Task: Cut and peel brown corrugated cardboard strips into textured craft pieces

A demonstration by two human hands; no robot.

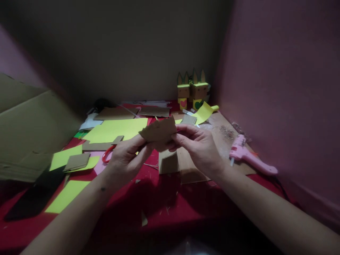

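Observation:
Both hands hold a small piece of cardboard with a ragged upper left edge, raised above the table. My left hand pinches its left end, thumb below. At its right end, my right hand grips between thumb and fingers; some fingertips are hidden behind the piece. Below them, a cardboard block and a flat cardboard sheet lie on the red tablecloth. Scissors with a red handle rest beside my left hand, partly covered by it.
A pink glue gun lies on a cardboard sheet at right, near the wall. Cardboard figures with long ears stand at the back. Yellow paper and cardboard scraps cover the left side. A large cardboard box stands far left.

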